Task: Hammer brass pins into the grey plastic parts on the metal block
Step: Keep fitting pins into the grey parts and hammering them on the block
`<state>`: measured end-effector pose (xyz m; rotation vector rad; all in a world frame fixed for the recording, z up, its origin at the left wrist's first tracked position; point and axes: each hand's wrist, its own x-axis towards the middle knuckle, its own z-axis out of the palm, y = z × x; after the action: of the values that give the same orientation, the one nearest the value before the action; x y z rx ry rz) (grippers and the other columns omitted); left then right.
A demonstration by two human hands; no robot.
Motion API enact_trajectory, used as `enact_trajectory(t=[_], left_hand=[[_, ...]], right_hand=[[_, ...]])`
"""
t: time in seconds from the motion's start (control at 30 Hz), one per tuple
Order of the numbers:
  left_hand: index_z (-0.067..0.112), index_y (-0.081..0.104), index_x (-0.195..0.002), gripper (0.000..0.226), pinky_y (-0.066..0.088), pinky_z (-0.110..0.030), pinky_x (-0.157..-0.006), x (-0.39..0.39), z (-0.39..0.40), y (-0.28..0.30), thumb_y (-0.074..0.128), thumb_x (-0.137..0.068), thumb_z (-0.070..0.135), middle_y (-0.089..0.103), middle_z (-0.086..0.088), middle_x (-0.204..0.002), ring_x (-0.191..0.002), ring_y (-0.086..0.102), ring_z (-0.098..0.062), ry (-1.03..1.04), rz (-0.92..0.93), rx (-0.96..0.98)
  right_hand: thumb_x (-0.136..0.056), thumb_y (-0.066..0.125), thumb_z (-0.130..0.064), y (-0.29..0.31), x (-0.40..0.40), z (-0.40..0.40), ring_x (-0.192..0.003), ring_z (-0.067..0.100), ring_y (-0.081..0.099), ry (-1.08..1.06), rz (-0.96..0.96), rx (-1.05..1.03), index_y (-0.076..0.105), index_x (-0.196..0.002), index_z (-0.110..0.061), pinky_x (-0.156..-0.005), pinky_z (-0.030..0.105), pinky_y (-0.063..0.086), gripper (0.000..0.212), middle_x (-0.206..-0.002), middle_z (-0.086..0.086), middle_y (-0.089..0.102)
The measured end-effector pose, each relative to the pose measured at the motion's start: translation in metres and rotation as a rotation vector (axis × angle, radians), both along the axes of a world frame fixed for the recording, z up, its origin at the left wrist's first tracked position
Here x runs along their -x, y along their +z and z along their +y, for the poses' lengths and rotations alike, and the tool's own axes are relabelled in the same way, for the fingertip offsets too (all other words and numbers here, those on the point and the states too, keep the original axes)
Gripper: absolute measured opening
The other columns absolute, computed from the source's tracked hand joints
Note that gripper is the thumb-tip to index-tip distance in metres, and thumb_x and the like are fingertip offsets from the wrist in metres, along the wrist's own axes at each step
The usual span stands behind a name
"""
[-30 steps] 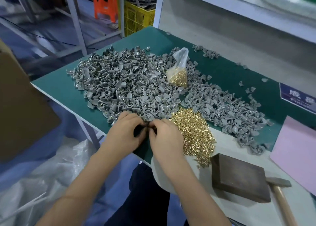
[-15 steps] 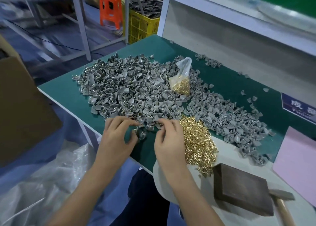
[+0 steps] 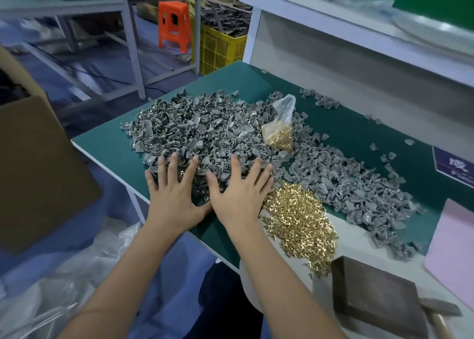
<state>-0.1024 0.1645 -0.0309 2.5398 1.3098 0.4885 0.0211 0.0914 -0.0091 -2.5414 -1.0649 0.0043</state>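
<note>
The grey part pinched earlier has been let go; left hand (image 3: 172, 197) and right hand (image 3: 237, 195) are now spread flat, empty, on the near grey parts (image 3: 195, 138); hammering is not begun.

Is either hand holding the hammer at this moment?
No: both the left hand and right hand lie flat with spread fingers on the grey plastic parts pile, while the wooden-handled hammer lies untouched beside the dark metal block.

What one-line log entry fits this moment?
left hand: open, flat on grey parts | right hand: same | hammer: untouched
</note>
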Motion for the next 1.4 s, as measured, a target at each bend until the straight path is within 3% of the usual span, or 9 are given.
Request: enact_trajectory(t=[0.27, 0.57, 0.77, 1.4], left_hand=[[0.038, 0.016, -0.158, 0.095, -0.003, -0.061, -0.121, -0.007, 0.019, -0.007, 0.033, -0.076, 0.081, 0.011, -0.007, -0.166, -0.153, -0.010, -0.029, -0.066, -0.019, -0.021], [0.035, 0.021, -0.155, 0.090, -0.003, -0.060, -0.121, -0.016, 0.039, -0.007, 0.037, -0.076, 0.077, 0.015, -0.006, -0.163, -0.153, -0.007, -0.030, -0.117, -0.059, -0.031], [0.028, 0.028, -0.153, 0.089, 0.002, -0.060, -0.122, -0.024, 0.054, -0.005, 0.037, -0.078, 0.074, 0.022, -0.010, -0.161, -0.152, 0.003, -0.034, -0.152, -0.074, -0.034], [0.025, 0.027, -0.152, 0.085, 0.014, -0.058, -0.121, -0.048, 0.084, -0.003, 0.040, -0.081, 0.070, 0.022, -0.009, -0.159, -0.149, 0.007, -0.033, -0.177, -0.080, -0.016]], right_hand=[[-0.099, 0.027, -0.063, -0.006, -0.002, 0.026, -0.144, 0.035, 0.029, -0.086, -0.056, -0.127, 0.053, -0.141, -0.034, -0.119, 0.065, 0.013, 0.058, -0.151, 0.013, 0.042], [-0.096, 0.045, -0.053, -0.010, -0.007, 0.049, -0.128, 0.036, 0.043, -0.166, -0.152, -0.199, 0.063, -0.127, -0.030, -0.113, 0.067, 0.023, 0.043, -0.132, 0.012, 0.054], [-0.096, 0.043, -0.052, -0.008, -0.019, 0.061, -0.127, 0.035, 0.045, -0.131, -0.177, -0.175, 0.062, -0.129, -0.028, -0.109, 0.058, 0.028, 0.045, -0.133, 0.014, 0.055], [-0.097, 0.040, -0.053, -0.010, -0.047, 0.094, -0.131, 0.034, 0.040, -0.118, -0.125, -0.141, 0.056, -0.134, -0.031, -0.110, 0.057, 0.024, 0.046, -0.138, 0.012, 0.050]])
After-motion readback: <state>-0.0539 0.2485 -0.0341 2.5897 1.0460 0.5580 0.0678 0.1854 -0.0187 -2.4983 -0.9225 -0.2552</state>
